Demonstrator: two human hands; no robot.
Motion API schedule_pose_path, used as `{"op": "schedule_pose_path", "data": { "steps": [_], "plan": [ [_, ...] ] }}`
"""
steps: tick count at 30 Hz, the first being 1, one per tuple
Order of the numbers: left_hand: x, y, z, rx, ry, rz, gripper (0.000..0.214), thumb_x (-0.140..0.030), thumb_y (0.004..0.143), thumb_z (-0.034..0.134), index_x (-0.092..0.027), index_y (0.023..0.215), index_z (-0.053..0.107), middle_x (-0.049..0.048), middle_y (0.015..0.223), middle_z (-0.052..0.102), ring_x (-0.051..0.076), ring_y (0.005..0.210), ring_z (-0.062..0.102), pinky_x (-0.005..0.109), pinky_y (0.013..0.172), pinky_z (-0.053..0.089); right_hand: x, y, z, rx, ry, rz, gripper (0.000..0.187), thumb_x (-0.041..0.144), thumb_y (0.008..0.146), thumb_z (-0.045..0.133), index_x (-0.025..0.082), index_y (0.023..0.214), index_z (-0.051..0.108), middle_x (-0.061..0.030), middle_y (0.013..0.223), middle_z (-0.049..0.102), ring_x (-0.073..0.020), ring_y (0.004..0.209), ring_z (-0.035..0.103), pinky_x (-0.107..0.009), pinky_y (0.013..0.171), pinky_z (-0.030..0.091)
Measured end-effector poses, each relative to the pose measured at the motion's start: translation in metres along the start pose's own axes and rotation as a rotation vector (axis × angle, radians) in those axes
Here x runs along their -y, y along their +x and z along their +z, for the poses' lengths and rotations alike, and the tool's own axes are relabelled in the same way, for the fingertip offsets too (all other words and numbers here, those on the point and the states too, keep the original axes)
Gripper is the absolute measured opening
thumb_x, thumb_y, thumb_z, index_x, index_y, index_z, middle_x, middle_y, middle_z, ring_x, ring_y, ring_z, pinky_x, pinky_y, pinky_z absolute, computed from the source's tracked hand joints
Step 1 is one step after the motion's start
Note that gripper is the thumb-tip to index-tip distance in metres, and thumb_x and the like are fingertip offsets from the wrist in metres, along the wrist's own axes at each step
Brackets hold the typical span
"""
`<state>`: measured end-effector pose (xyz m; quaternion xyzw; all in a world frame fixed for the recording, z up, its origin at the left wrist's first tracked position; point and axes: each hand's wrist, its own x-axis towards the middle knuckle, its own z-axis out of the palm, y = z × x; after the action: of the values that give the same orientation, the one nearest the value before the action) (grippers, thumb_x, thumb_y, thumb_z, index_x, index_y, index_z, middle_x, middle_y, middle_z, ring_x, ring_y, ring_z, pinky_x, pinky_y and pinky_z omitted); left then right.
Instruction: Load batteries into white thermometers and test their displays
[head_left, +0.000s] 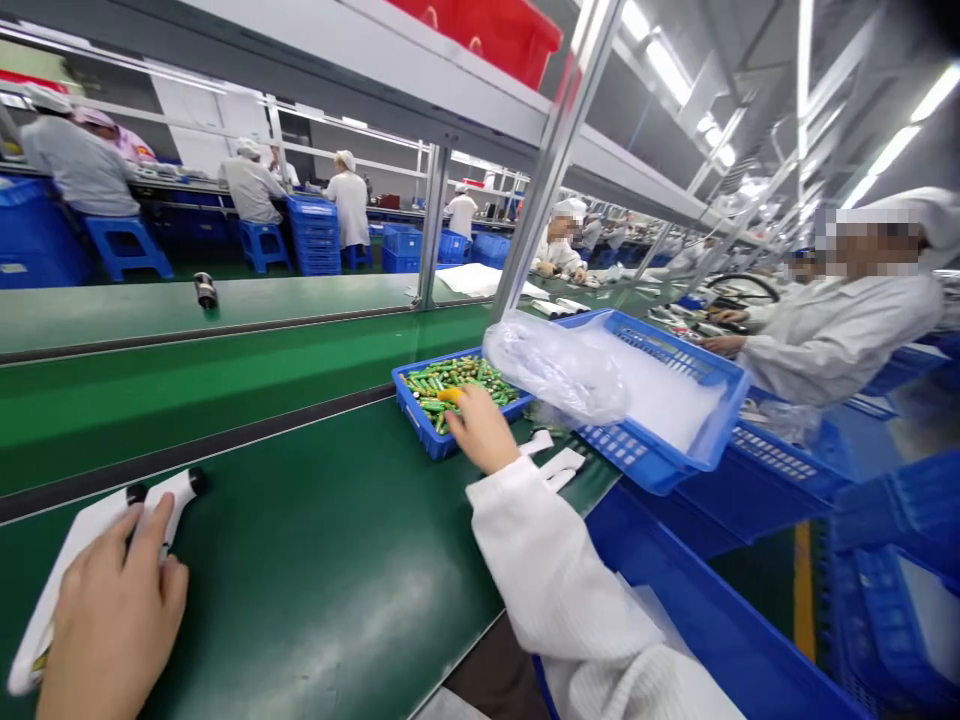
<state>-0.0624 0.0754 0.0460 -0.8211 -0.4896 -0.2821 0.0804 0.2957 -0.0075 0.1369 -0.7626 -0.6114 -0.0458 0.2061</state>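
Note:
My left hand (112, 610) lies over two white plastic handheld devices with black round ends on the green bench, fingers spread on top. One is a long white device (67, 580); the other, a white piece (176, 490), shows beyond my fingertips. My right hand (484, 430) reaches into a shallow blue tray (424, 432) full of small green batteries (431, 380). A yellow cover (450, 395) sits on one of its fingers. Thumb and finger look apart at the batteries; the other fingertips are hidden. More white parts (562, 467) lie right of my right wrist.
A blue basket (660, 475) with a clear plastic bag (555, 370) stands beside the tray, overhanging the bench edge. Metal posts (551, 150) carry a shelf with a red bin (495, 35). A green belt (247, 375) runs behind. A co-worker (840, 320) sits at right.

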Motion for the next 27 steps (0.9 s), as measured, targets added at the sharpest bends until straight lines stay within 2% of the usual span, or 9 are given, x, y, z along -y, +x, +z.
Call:
{"op": "schedule_pose_path", "data": {
  "steps": [2, 4, 8, 12, 15, 17, 20, 25, 27],
  "plan": [
    [-0.026, -0.003, 0.002, -0.070, -0.121, 0.150, 0.069, -0.023, 0.087, 0.038, -0.039, 0.147, 0.007, 0.0073, 0.143, 0.037, 0.042, 0.123, 0.043, 0.061, 0.095, 0.040, -0.034, 0.008, -0.010, 0.054, -0.057, 0.043, 0.027, 0.019, 0.083, 0.062, 0.010, 0.108, 0.060, -0.0147, 0.103, 0.053, -0.0287, 0.104, 0.050, -0.045, 0.091, 0.041],
    [-0.066, -0.008, 0.005, -0.025, -0.284, 0.384, 0.063, -0.018, 0.086, 0.040, -0.033, 0.145, 0.023, 0.0122, 0.140, 0.041, 0.038, 0.121, 0.047, 0.058, 0.095, 0.042, -0.056, 0.016, -0.014, 0.133, -0.093, 0.039, 0.032, 0.027, 0.079, 0.068, 0.012, 0.107, 0.061, -0.0111, 0.100, 0.052, -0.0258, 0.098, 0.054, -0.041, 0.088, 0.043],
    [-0.167, -0.017, 0.010, 0.289, -0.532, 0.793, 0.055, 0.001, 0.077, 0.038, -0.023, 0.125, 0.050, 0.0140, 0.141, 0.044, 0.027, 0.129, 0.044, 0.042, 0.100, 0.045, -0.065, 0.026, -0.009, 0.233, -0.142, -0.011, 0.029, 0.035, 0.084, 0.064, 0.013, 0.102, 0.061, -0.0100, 0.105, 0.051, -0.0204, 0.091, 0.058, -0.032, 0.083, 0.044],
    [-0.255, -0.011, 0.017, 0.459, -0.690, 0.860, 0.060, 0.002, 0.077, 0.043, -0.024, 0.131, 0.045, 0.0157, 0.147, 0.035, 0.030, 0.135, 0.034, 0.049, 0.105, 0.037, -0.058, 0.030, 0.000, 0.255, -0.185, -0.030, 0.028, 0.033, 0.087, 0.061, 0.015, 0.109, 0.058, -0.0103, 0.107, 0.055, -0.0209, 0.091, 0.060, -0.032, 0.081, 0.045],
    [-0.290, -0.003, 0.025, 0.460, -0.725, 0.793, 0.045, -0.003, 0.082, 0.046, -0.018, 0.124, 0.051, 0.0188, 0.139, 0.042, 0.033, 0.131, 0.038, 0.053, 0.103, 0.037, -0.056, 0.030, 0.006, 0.241, -0.197, -0.035, 0.024, 0.028, 0.090, 0.057, 0.014, 0.109, 0.057, -0.0084, 0.106, 0.058, -0.0189, 0.089, 0.060, -0.035, 0.081, 0.047],
    [-0.294, 0.001, 0.028, 0.457, -0.721, 0.762, 0.037, -0.007, 0.084, 0.048, -0.018, 0.119, 0.054, 0.0169, 0.132, 0.048, 0.032, 0.124, 0.044, 0.051, 0.099, 0.041, -0.057, 0.029, 0.010, 0.217, -0.187, -0.031, 0.020, 0.025, 0.092, 0.054, 0.013, 0.108, 0.057, -0.0070, 0.105, 0.059, -0.0174, 0.089, 0.059, -0.036, 0.081, 0.048],
    [-0.272, 0.002, 0.026, 0.476, -0.718, 0.717, 0.031, -0.008, 0.083, 0.050, -0.022, 0.110, 0.057, 0.0119, 0.119, 0.054, 0.029, 0.110, 0.051, 0.046, 0.090, 0.046, -0.060, 0.028, 0.013, 0.168, -0.129, -0.035, 0.017, 0.024, 0.091, 0.055, 0.013, 0.103, 0.058, -0.0055, 0.102, 0.060, -0.0168, 0.089, 0.059, -0.036, 0.082, 0.048],
    [-0.189, -0.004, 0.008, 0.527, -0.744, 0.571, 0.024, -0.009, 0.085, 0.042, -0.023, 0.098, 0.057, 0.0071, 0.108, 0.055, 0.021, 0.092, 0.055, 0.036, 0.082, 0.047, -0.062, 0.031, 0.012, 0.037, 0.080, -0.028, 0.009, 0.019, 0.085, 0.060, 0.012, 0.091, 0.060, -0.0021, 0.086, 0.061, -0.0153, 0.080, 0.058, -0.033, 0.078, 0.046],
    [-0.151, -0.006, 0.002, 0.587, -0.907, 0.352, 0.032, -0.011, 0.081, 0.051, -0.024, 0.110, 0.053, 0.0053, 0.105, 0.056, 0.019, 0.092, 0.056, 0.032, 0.084, 0.046, -0.059, 0.035, 0.010, -0.048, 0.189, 0.003, 0.005, 0.016, 0.081, 0.060, 0.013, 0.086, 0.060, -0.0016, 0.077, 0.060, -0.0155, 0.074, 0.056, -0.032, 0.075, 0.044]
  ]
}}
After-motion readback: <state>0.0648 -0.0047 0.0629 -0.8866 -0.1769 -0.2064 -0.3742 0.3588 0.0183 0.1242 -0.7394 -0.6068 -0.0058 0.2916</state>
